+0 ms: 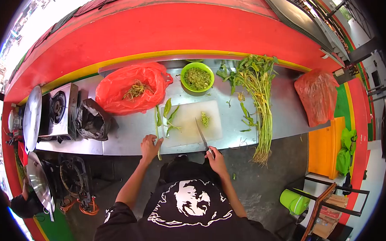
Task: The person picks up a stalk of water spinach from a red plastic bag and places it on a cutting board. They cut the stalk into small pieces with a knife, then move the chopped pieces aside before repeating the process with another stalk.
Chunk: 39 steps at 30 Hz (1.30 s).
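My right hand [217, 161] is closed around the handle of a knife [202, 134], whose blade slants up and left over the white cutting board [188, 135]. Right of the blade tip lies a small heap of chopped greens [205, 119] on the board. My left hand [150, 148] is at the front edge of the metal table, thumb apart from the fingers. Its thumb tip is at a long green stem [159, 141], and I cannot make out any grip on it. Leafy pieces [171, 116] lie across the board's left edge.
Behind the board stands a green bowl [197, 79] of chopped greens. A red plastic bag [132, 88] with trimmings is at the left, beside a black bag [94, 119] and a gas stove [57, 110]. Long-stemmed greens [262, 110] and another red bag [317, 96] lie right.
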{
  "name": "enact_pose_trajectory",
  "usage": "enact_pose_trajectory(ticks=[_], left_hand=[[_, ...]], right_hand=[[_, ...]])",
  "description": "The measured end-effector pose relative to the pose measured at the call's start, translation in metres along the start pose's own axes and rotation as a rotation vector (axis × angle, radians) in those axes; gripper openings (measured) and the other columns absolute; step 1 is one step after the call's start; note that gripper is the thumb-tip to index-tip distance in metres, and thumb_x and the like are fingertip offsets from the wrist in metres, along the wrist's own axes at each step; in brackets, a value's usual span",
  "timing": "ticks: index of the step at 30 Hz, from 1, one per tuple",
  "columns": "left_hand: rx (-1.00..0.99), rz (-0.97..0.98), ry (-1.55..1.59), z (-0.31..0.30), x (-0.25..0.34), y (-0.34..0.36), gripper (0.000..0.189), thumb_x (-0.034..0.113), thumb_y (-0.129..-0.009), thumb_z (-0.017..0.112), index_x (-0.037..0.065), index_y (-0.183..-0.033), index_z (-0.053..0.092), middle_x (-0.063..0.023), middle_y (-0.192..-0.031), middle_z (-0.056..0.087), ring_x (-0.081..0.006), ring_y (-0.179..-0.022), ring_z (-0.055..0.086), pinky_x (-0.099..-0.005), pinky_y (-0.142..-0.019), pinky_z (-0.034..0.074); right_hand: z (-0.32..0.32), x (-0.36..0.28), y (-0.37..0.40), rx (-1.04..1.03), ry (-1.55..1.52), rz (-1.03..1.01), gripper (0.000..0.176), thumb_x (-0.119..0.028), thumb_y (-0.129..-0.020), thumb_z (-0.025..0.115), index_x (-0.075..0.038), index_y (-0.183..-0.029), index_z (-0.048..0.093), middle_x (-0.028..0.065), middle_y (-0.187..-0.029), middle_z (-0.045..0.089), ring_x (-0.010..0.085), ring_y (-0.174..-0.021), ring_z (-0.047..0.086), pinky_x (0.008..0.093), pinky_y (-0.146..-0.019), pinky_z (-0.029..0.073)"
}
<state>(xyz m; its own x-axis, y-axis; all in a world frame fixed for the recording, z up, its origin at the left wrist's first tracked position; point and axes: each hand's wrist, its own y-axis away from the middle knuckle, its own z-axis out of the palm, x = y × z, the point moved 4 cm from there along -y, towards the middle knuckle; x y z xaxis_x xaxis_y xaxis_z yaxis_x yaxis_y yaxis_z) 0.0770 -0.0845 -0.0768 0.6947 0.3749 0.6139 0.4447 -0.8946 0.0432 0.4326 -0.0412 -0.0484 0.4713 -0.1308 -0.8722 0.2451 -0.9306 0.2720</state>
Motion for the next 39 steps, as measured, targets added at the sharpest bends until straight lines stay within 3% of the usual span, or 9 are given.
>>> enact_pose_trajectory(ticks=[5,7,11,20,22,23,28,35,39], left_hand=[[0.013,-0.092,0.009,0.015,-0.019,-0.009,0.024,0.028,-0.087,0.074,0.007,-0.094,0.066,-0.007,-0.073,0.069,-0.0325,-0.082,0.067,-0.0485,-0.076,0.051],[-0.05,-0.254,0.141,0.001,-0.012,-0.011,0.022,0.023,-0.088,0.075,0.004,-0.09,0.066,-0.0079,-0.073,0.071,-0.0244,-0.071,0.069,-0.0406,-0.069,0.054],[-0.08,-0.219,0.58,-0.002,-0.039,-0.002,0.022,0.014,-0.087,0.08,-0.002,-0.089,0.066,-0.0046,-0.071,0.069,-0.0068,-0.068,0.062,-0.0248,-0.06,0.048],[-0.239,-0.189,0.686,-0.096,-0.005,0.018,0.02,0.013,-0.096,0.071,-0.005,-0.105,0.07,-0.009,-0.089,0.074,-0.0141,-0.083,0.069,-0.0296,-0.079,0.055],[-0.35,-0.095,0.684,-0.091,0.026,0.013,0.017,0.011,-0.097,0.068,-0.003,-0.107,0.071,-0.0087,-0.093,0.076,-0.0143,-0.087,0.072,-0.0304,-0.08,0.055],[-0.386,-0.071,0.695,-0.08,0.035,0.009,0.018,0.012,-0.098,0.068,-0.003,-0.107,0.071,-0.0084,-0.093,0.076,-0.0145,-0.089,0.072,-0.0305,-0.08,0.055],[-0.511,0.035,0.828,-0.024,0.107,-0.009,0.021,0.014,-0.099,0.068,-0.004,-0.108,0.07,-0.0098,-0.094,0.076,-0.0157,-0.089,0.072,-0.0305,-0.082,0.057],[-0.541,0.121,0.84,0.008,0.141,-0.05,0.024,0.007,-0.1,0.062,-0.004,-0.121,0.066,-0.0062,-0.095,0.071,-0.013,-0.088,0.069,-0.0302,-0.081,0.056],[-0.647,0.205,0.475,-0.022,0.115,-0.065,0.026,0.013,-0.098,0.062,-0.003,-0.118,0.069,-0.009,-0.084,0.071,-0.0148,-0.077,0.068,-0.0316,-0.075,0.056]], right_hand=[[-0.001,-0.016,-0.009,-0.048,0.057,-0.003,0.037,-0.023,-0.102,0.061,-0.001,-0.131,0.06,0.0096,-0.085,0.074,0.0167,-0.082,0.069,0.0324,-0.078,0.051],[0.0,-0.014,-0.015,-0.07,0.033,0.01,0.037,-0.023,-0.102,0.061,-0.001,-0.131,0.06,0.0097,-0.085,0.074,0.0165,-0.081,0.069,0.0319,-0.077,0.051],[-0.001,-0.017,-0.019,-0.026,0.024,-0.045,0.037,-0.024,-0.102,0.061,0.0,-0.131,0.06,0.009,-0.084,0.074,0.0164,-0.08,0.068,0.0315,-0.077,0.05],[0.005,0.002,-0.019,0.058,-0.097,-0.021,0.035,-0.029,-0.102,0.063,-0.001,-0.122,0.064,0.0004,-0.065,0.059,0.0075,-0.048,0.049,0.0263,-0.044,0.039],[0.009,-0.007,-0.018,-0.06,-0.328,0.257,0.028,-0.031,-0.103,0.063,-0.004,-0.108,0.064,-0.003,-0.062,0.051,0.006,-0.045,0.045,0.0248,-0.039,0.034],[0.009,-0.02,-0.018,-0.059,-0.39,0.253,0.027,-0.034,-0.102,0.064,-0.007,-0.097,0.061,-0.0039,-0.062,0.048,0.005,-0.043,0.042,0.0241,-0.036,0.032],[0.018,-0.055,-0.033,-0.019,-0.406,0.157,0.029,-0.033,-0.101,0.065,-0.006,-0.09,0.061,-0.0031,-0.061,0.053,0.0048,-0.042,0.044,0.0241,-0.036,0.031],[0.009,-0.067,-0.041,0.061,-0.449,0.162,0.028,-0.028,-0.104,0.061,-0.003,-0.115,0.067,0.0021,-0.088,0.07,0.0032,-0.046,0.047,0.0223,-0.036,0.033],[-0.004,-0.063,-0.04,0.111,-0.417,0.17,0.027,-0.027,-0.104,0.06,-0.003,-0.115,0.067,0.0006,-0.079,0.068,0.003,-0.047,0.046,0.0221,-0.041,0.033]])
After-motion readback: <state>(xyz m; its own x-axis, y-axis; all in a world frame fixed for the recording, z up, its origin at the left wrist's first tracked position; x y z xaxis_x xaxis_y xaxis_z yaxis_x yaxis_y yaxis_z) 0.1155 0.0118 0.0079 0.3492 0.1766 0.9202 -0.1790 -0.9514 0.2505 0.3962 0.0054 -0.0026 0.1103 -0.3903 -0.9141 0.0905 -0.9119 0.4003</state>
